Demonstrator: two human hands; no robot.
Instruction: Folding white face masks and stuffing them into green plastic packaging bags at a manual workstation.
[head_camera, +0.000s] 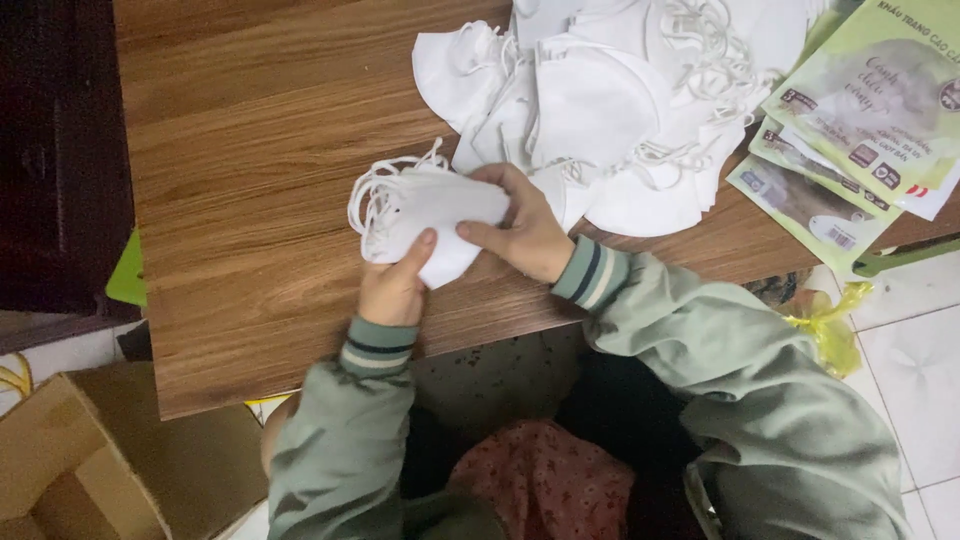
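Both hands pinch a small stack of white face masks (430, 225) over the wooden table (250, 180): the left hand (392, 290) presses its thumb on the lower edge, the right hand (525, 235) clasps the right side. The stack looks light, soft and floppy, best held flat by its folded body, since the elastic ear loops (372, 192) would probably tangle. Beyond lie a loose heap of masks (610, 110) and glossy green packets (870, 110).

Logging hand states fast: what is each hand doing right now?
Left hand: closed on the stack of white masks.
Right hand: gripping the same stack.
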